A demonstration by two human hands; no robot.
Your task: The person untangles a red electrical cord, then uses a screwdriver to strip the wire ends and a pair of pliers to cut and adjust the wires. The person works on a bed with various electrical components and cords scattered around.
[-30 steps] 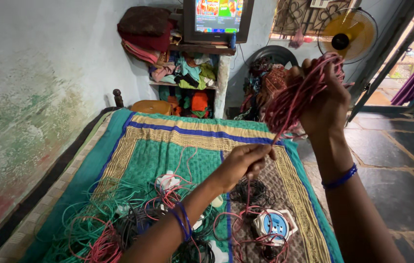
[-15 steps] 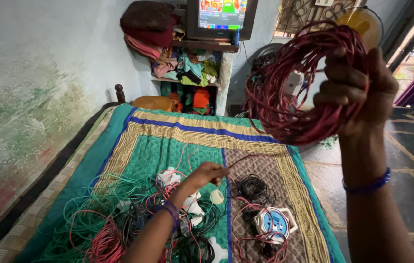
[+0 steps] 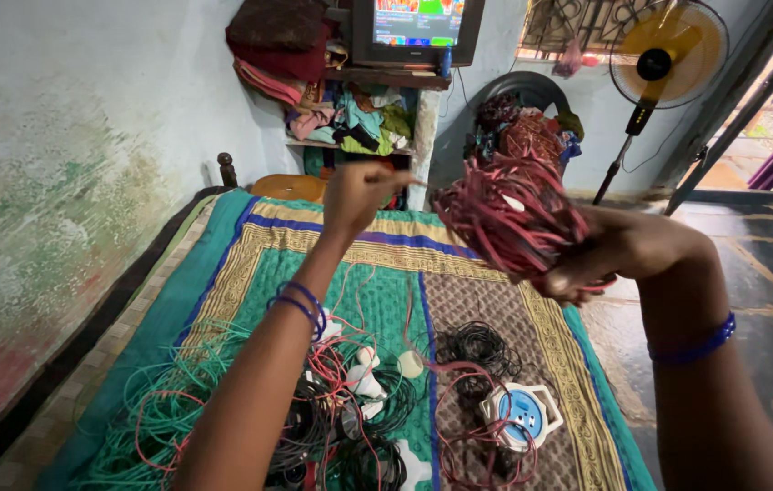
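The right hand [image 3: 609, 259] clutches the red wire coil [image 3: 509, 214] above the bed while the left hand [image 3: 355, 195] pinches its loose end, which could snag and tangle.

The left hand [image 3: 356, 193] has been raised from the bed, pinching a strand. The red wire coil [image 3: 509, 218] has been lowered and tilted by the right hand [image 3: 618, 255].

Two hands [image 3: 355, 195], one red wire coil [image 3: 509, 214], one extension reel [image 3: 521, 414], one fan [image 3: 668, 64].
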